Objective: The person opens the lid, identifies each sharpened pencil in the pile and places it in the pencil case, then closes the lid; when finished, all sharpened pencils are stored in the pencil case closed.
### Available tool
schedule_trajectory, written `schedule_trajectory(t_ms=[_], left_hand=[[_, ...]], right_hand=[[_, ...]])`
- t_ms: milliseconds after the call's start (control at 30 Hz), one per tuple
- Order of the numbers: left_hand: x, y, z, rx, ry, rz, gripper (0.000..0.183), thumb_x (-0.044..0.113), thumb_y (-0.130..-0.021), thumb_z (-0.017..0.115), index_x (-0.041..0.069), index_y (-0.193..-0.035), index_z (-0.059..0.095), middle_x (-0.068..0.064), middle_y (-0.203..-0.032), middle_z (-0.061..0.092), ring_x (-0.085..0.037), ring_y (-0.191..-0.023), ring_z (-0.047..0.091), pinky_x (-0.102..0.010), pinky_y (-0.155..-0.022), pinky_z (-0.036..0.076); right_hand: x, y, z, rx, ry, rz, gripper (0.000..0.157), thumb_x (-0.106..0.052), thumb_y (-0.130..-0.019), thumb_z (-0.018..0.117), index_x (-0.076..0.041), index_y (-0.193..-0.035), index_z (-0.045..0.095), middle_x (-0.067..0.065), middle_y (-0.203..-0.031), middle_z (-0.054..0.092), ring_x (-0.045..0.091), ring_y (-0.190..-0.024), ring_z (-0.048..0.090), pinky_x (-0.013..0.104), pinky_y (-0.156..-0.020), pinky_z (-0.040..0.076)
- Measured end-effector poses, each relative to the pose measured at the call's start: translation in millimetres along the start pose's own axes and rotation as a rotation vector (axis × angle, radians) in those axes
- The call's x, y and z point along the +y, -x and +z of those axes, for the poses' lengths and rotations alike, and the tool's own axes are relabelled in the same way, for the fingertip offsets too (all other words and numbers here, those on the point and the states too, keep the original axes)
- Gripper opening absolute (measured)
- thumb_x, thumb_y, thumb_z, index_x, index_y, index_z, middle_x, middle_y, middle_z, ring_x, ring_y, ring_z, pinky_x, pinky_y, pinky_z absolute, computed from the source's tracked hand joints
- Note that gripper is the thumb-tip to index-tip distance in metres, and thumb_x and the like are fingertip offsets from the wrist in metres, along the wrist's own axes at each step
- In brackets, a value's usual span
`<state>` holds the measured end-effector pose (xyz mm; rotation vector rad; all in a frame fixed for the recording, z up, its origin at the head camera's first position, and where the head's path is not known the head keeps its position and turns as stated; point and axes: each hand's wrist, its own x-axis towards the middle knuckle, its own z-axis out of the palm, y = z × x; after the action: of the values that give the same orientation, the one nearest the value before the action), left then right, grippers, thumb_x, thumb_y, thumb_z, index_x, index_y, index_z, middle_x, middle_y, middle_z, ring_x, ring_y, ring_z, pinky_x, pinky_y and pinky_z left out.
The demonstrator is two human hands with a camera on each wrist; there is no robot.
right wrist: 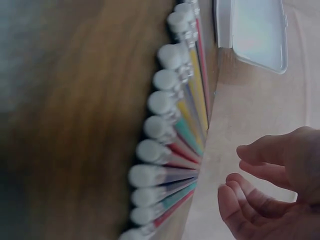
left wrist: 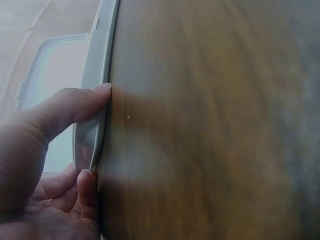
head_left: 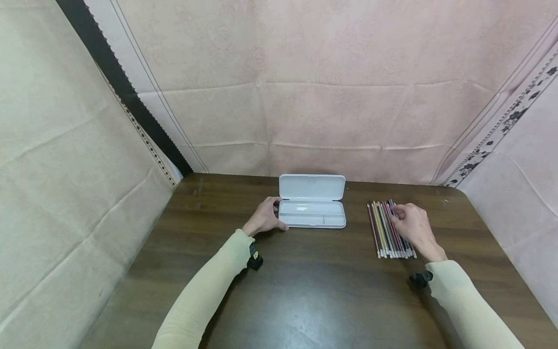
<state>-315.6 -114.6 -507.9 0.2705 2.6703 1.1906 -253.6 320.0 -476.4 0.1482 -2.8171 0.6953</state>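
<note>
A white plastic pencil case (head_left: 312, 221) lies on the table with its lid (head_left: 312, 187) raised at the back. Shallow compartments show inside it, with nothing in them. My left hand (head_left: 268, 215) grips the case's left end. In the left wrist view the thumb (left wrist: 95, 97) presses the front wall and the other fingers curl at the end. To the right lies a row of colored pencils (head_left: 382, 230), side by side, white eraser ends toward me. Over their right side hovers my right hand (head_left: 411, 223), fingers loosely bent. Nothing shows between those fingers in the right wrist view.
The brown wooden table (head_left: 279, 291) runs back to a pale cloth wall (head_left: 305, 97). More cloth hangs on the left and right sides. A black wrist camera (head_left: 255, 259) is strapped to the left wrist, another (head_left: 420, 279) to the right.
</note>
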Motion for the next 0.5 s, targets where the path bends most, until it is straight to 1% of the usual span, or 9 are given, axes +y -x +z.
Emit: schedule_trajectory(t_ms=[167, 300, 400, 500], left_hand=[[0.8, 0.3, -0.2, 0.003, -0.005, 0.0, 0.095, 0.019, -0.075, 0.099, 0.006, -0.156, 0.051, -0.015, -0.153, 0.055, -0.031, -0.134, 0.059, -0.047, -0.114, 0.052], [2.4, 1.6, -1.3, 0.0, 0.006, -0.007, 0.095, 0.017, -0.076, 0.099, 0.006, -0.156, 0.051, -0.015, -0.152, 0.056, -0.032, -0.134, 0.059, -0.048, -0.114, 0.052], [3.0, 2.1, -1.6, -0.001, 0.013, -0.008, 0.095, 0.016, -0.076, 0.099, 0.005, -0.156, 0.051, -0.016, -0.151, 0.055, -0.033, -0.134, 0.058, -0.049, -0.115, 0.051], [2.9, 1.9, -1.1, -0.005, 0.015, -0.004, 0.095, 0.016, -0.076, 0.099, 0.005, -0.156, 0.05, -0.016, -0.152, 0.055, -0.033, -0.134, 0.058, -0.049, -0.115, 0.051]], right_hand=[[8.0, 4.4, 0.3, -0.049, -0.008, 0.018, 0.028, -0.006, -0.1, 0.068, 0.013, -0.119, 0.076, 0.033, -0.106, 0.078, 0.046, -0.095, 0.076, 0.061, -0.081, 0.059], [11.7, 7.2, 0.5, -0.078, -0.01, 0.041, 0.028, -0.007, -0.101, 0.068, 0.014, -0.117, 0.076, 0.034, -0.108, 0.078, 0.045, -0.094, 0.076, 0.06, -0.081, 0.059], [14.3, 9.7, 0.0, -0.089, -0.006, 0.057, 0.027, -0.007, -0.101, 0.069, 0.013, -0.116, 0.077, 0.035, -0.11, 0.078, 0.046, -0.095, 0.075, 0.06, -0.08, 0.059], [17.3, 13.2, -0.5, -0.081, 0.001, 0.068, 0.026, -0.006, -0.099, 0.069, 0.012, -0.115, 0.077, 0.035, -0.11, 0.078, 0.047, -0.096, 0.075, 0.061, -0.081, 0.058]])
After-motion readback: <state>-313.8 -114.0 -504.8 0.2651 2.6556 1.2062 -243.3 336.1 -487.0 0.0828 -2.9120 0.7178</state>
